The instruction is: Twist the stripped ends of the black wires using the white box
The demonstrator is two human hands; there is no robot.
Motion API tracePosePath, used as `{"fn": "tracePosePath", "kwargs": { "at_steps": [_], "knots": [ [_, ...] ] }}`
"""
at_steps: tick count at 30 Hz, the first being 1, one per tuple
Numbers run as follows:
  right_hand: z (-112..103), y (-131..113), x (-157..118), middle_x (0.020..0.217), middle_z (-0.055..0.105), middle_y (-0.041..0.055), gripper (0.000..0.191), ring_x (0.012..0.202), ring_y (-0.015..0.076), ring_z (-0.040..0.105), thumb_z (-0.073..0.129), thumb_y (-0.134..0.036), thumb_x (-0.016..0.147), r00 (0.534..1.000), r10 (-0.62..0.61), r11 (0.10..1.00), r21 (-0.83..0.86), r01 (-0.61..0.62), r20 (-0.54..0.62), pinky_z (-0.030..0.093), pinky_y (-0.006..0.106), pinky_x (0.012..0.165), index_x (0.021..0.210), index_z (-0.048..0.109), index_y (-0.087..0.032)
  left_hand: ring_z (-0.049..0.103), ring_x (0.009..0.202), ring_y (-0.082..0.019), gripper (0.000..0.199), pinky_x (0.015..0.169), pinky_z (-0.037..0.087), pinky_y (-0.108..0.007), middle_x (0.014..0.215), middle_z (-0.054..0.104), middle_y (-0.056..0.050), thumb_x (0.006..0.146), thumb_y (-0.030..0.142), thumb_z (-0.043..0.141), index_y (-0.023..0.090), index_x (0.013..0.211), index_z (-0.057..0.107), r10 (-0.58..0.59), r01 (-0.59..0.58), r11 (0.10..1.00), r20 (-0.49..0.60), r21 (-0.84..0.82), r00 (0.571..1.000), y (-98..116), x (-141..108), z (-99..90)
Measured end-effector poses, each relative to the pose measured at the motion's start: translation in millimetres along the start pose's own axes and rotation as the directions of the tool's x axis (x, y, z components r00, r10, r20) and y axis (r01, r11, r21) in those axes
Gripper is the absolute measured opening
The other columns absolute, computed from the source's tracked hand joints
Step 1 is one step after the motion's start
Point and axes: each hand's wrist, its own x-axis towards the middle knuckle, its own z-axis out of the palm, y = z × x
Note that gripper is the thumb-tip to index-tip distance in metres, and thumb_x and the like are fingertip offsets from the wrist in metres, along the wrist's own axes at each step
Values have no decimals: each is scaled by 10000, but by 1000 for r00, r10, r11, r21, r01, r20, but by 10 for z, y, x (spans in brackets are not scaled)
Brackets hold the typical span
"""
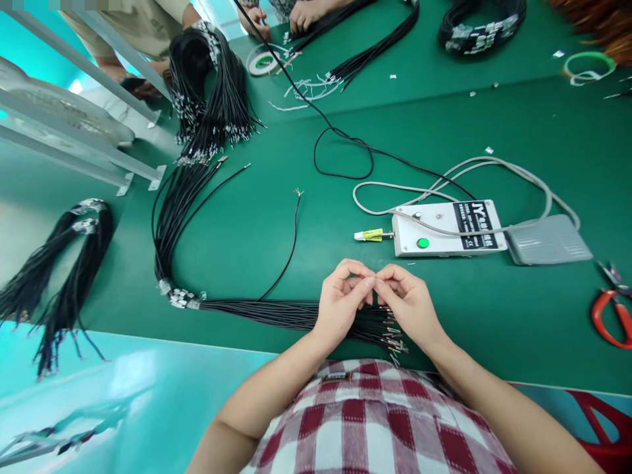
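Note:
My left hand [342, 296] and my right hand [409, 304] meet fingertip to fingertip above the table's near edge. Thumb and forefinger of each are pinched together, and whatever lies between them is too small or hidden to make out. Below them runs a bundle of black cables [266, 313], its stripped ends with thin coloured wires [394, 332] fanning out under my right hand. Part of the bundle is covered by my left hand. White labels [185, 299] wrap the bundle at the left, where it bends away. One single cable [295, 230] curves up from it with splayed wires.
Beyond my hands sits a white box [407, 245] with a green button and a yellow-wrapped tip, beside a grey pedal [548, 240]. Red-handled pliers [600, 313] lie at right. More cable bundles [224, 85] hang over a metal frame [123, 161]. Co-workers' hands [306, 14] are across the green table [523, 125].

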Motion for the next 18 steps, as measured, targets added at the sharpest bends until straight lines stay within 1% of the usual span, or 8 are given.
{"fn": "tracePosePath", "kwargs": {
  "at_steps": [3, 6, 8, 10, 12, 14, 16, 18],
  "knots": [
    [-50, 9, 6, 636, 599, -17, 215, 567, 122, 539, 640, -362, 915, 999, -11, 996, -93, 14, 30, 411, 262, 549, 780, 606, -198, 581, 502, -78, 219, 449, 451, -196, 732, 579, 29, 871, 355, 704, 180, 898, 575, -16, 17, 998, -21, 63, 1000, -54, -26, -17],
    [-103, 29, 13, 684, 583, -12, 183, 582, 123, 518, 623, -331, 916, 999, -44, 971, -235, 46, 14, 406, 267, 546, 791, 621, -198, 594, 518, -83, 159, 499, 488, -209, 740, 614, 17, 931, 338, 625, 188, 934, 571, 31, -22, 962, -29, 273, 999, -98, -74, -38],
    [-133, 39, 22, 714, 575, -9, 169, 602, 125, 521, 606, -314, 923, 997, -70, 948, -309, 70, 13, 414, 271, 558, 798, 624, -201, 614, 580, -90, 111, 550, 498, -213, 804, 653, -8, 963, 300, 571, 193, 951, 594, 125, -111, 890, -2, 442, 992, -132, -93, -52],
    [-157, 46, 34, 725, 576, -9, 159, 613, 129, 532, 591, -302, 929, 996, -83, 933, -349, 85, 19, 427, 274, 570, 806, 621, -205, 645, 684, -111, 97, 628, 518, -229, 863, 682, -27, 974, 259, 546, 198, 958, 620, 248, -231, 787, 50, 572, 967, -172, -88, -67],
    [-176, 53, 44, 729, 584, -9, 148, 618, 132, 542, 588, -297, 931, 996, -88, 924, -373, 88, 17, 436, 274, 573, 816, 619, -207, 662, 787, -134, 105, 714, 532, -251, 886, 697, -37, 974, 222, 540, 200, 954, 641, 361, -346, 696, 110, 629, 926, -206, -60, -85],
    [-193, 55, 43, 733, 595, -9, 140, 617, 134, 551, 591, -294, 934, 995, -102, 912, -399, 96, 8, 441, 271, 573, 826, 620, -210, 663, 832, -143, 111, 753, 532, -260, 885, 705, -40, 965, 201, 552, 196, 937, 659, 421, -412, 651, 148, 638, 895, -218, -15, -106],
    [-212, 40, 29, 760, 614, -2, 136, 644, 137, 571, 589, -288, 945, 989, -147, 877, -463, 130, -2, 452, 272, 601, 840, 631, -212, 661, 806, -138, 100, 734, 526, -251, 865, 707, -35, 949, 200, 575, 190, 913, 668, 397, -385, 694, 123, 609, 910, -198, 40, -132],
    [-228, 3, 11, 825, 648, 11, 138, 692, 141, 598, 572, -278, 968, 971, -241, 787, -589, 185, -16, 459, 280, 658, 873, 647, -211, 653, 745, -128, 84, 690, 515, -236, 813, 699, -24, 931, 224, 602, 183, 895, 665, 287, -272, 806, 55, 526, 956, -148, 102, -163]
  ]
}}
